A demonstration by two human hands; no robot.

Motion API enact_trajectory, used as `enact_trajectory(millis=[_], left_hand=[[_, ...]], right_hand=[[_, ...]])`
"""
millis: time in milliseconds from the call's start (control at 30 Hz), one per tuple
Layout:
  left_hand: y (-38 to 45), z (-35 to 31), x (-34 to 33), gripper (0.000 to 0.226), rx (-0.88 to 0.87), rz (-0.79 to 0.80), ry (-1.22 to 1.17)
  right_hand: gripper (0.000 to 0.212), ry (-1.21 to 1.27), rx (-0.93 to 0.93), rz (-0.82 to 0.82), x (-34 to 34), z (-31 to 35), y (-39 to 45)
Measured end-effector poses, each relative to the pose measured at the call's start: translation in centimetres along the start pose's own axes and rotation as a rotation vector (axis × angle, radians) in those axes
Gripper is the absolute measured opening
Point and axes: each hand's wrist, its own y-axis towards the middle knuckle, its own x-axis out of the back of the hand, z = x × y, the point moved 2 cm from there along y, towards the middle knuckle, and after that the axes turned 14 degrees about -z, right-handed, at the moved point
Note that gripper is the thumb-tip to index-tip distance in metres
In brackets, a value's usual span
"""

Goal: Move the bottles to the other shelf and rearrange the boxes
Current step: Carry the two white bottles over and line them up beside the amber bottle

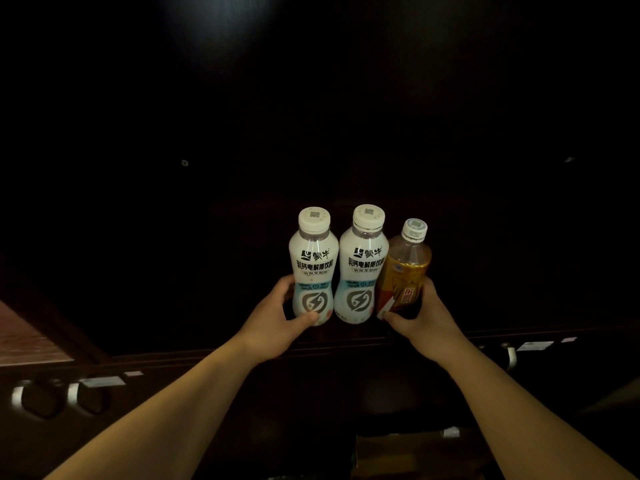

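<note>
Three bottles stand in a tight row inside a dark cabinet. The left white bottle (313,268) and the middle white bottle (363,268) have white caps and black lettering. At the right is an amber tea bottle (403,268) with a yellow and red label. My left hand (277,320) wraps the base of the left white bottle. My right hand (426,320) grips the lower part of the tea bottle. The middle bottle is squeezed between the two outer ones. Whether the bottles rest on the shelf or hang above it is hidden in the dark.
The dark shelf edge (346,344) runs across below the bottles. Silver door handles (74,396) sit at lower left, another handle (512,356) at right. A brown cardboard box (391,452) lies low between my arms. A reddish wooden surface (24,337) shows at far left.
</note>
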Motion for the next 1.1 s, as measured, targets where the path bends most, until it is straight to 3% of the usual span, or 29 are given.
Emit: enact_trajectory(millis=[900, 1100], left_hand=[[-0.3, -0.2, 0.1, 0.080, 0.007, 0.016, 0.015], [-0.8, -0.9, 0.2, 0.096, 0.010, 0.017, -0.003]], right_hand=[[0.090, 0.013, -0.014, -0.007, -0.1, 0.1, -0.2], [0.102, 0.055, -0.025, -0.027, 0.2, 0.8, -0.8]])
